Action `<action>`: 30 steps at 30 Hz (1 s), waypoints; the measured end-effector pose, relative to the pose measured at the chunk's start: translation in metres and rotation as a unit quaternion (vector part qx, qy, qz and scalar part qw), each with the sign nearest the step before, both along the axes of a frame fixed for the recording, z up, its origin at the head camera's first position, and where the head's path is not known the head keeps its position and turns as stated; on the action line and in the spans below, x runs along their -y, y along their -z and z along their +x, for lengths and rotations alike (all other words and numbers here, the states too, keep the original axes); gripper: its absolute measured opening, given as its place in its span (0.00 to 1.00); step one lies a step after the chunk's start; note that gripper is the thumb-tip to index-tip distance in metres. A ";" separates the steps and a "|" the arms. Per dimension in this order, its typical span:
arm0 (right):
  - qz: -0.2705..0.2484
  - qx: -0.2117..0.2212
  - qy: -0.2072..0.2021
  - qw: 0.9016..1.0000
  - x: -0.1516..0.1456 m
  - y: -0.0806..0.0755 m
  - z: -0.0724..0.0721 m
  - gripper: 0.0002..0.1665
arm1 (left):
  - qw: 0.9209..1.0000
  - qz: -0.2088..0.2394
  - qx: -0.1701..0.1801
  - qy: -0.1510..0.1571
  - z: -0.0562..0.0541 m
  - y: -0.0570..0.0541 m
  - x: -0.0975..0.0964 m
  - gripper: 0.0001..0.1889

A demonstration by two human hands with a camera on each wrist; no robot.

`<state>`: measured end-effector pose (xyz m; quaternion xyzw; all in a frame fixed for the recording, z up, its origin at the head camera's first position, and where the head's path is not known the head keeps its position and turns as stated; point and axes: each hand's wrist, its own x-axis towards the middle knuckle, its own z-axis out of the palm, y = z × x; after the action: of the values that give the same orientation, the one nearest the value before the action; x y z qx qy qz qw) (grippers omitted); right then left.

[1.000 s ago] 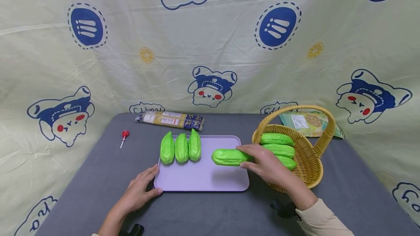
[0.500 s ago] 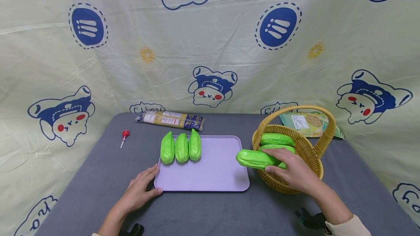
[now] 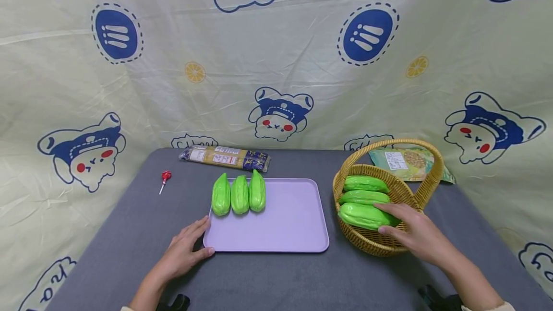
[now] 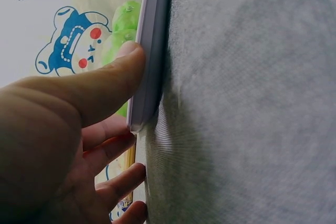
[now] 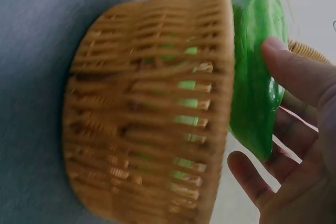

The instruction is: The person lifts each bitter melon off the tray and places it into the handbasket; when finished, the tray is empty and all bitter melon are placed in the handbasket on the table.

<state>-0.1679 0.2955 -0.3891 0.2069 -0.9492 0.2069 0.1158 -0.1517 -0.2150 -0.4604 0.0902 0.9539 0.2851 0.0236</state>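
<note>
A ridged, glossy bitter melon [image 3: 366,216] is gripped between the thumb and fingers of my right hand [image 3: 416,234], over the front of the wicker basket [image 3: 376,249]. In the right wrist view this bitter melon [image 5: 258,61] is level with the basket's rim, its pointed end towards my palm. Two more bitter melons lie side by side behind it in the basket. My left hand [image 3: 183,248] rests at the near left corner of the lilac tray [image 3: 281,234], its thumb on the front edge and fingers along the left side. Several fingers look loosely extended in the left wrist view.
Three bitter melons [image 3: 239,195] stand in a row at the tray's back left. Behind the tray lies a long pack of noodles [image 3: 224,157]. A red lollipop [image 3: 165,176] is at the left. A green food pouch [image 3: 402,163] lies behind the basket's arched handle [image 3: 429,184].
My right hand has carried the bitter melon rightwards, from above the tray to the basket. My left hand stays at the tray's corner.
</note>
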 end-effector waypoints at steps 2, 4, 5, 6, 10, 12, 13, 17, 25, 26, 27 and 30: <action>0.001 0.017 0.002 1.000 -0.005 0.001 0.000 0.28 | 1.000 0.002 0.001 0.000 0.000 0.000 0.000 0.38; 0.006 0.033 0.008 0.999 -0.010 0.002 0.000 0.28 | 1.000 0.003 0.003 0.001 -0.001 0.001 0.000 0.38; 0.010 0.036 0.013 0.999 -0.012 0.003 0.000 0.28 | 1.000 0.003 0.004 0.002 -0.001 0.000 0.000 0.38; 0.016 0.040 0.018 0.999 -0.014 0.003 0.000 0.28 | 1.000 0.004 0.005 0.002 -0.001 0.000 0.000 0.38; 0.027 0.061 0.021 0.998 -0.021 0.004 -0.001 0.29 | 1.000 0.001 0.006 0.002 0.000 0.000 0.001 0.38; 0.029 0.079 0.019 0.996 -0.023 0.004 -0.002 0.29 | 1.000 0.000 0.006 0.001 0.001 -0.001 0.001 0.38; 0.027 0.087 0.016 0.996 -0.023 0.004 -0.002 0.30 | 1.000 -0.001 0.006 0.001 0.001 0.000 0.001 0.38; 0.022 0.108 0.004 0.994 -0.025 0.006 -0.004 0.31 | 1.000 -0.001 0.005 0.002 0.001 0.000 0.001 0.38; 0.039 0.133 -0.001 0.990 -0.025 0.010 -0.006 0.32 | 1.000 -0.002 -0.003 0.003 0.000 0.002 0.001 0.37; 0.040 0.134 -0.002 0.990 -0.025 0.010 -0.006 0.32 | 1.000 -0.002 -0.004 0.003 0.000 0.002 0.001 0.37; 0.043 0.135 -0.001 0.990 -0.025 0.011 -0.006 0.32 | 1.000 -0.002 -0.004 0.003 0.000 0.002 0.001 0.37; 0.046 0.135 -0.006 0.990 -0.025 0.011 -0.008 0.31 | 1.000 -0.001 -0.005 0.003 -0.001 0.002 0.001 0.37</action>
<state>-0.1755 0.3208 -0.4003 0.1884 -0.9633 0.1894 -0.0243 -0.1526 -0.2157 -0.4625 0.0947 0.9540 0.2839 0.0194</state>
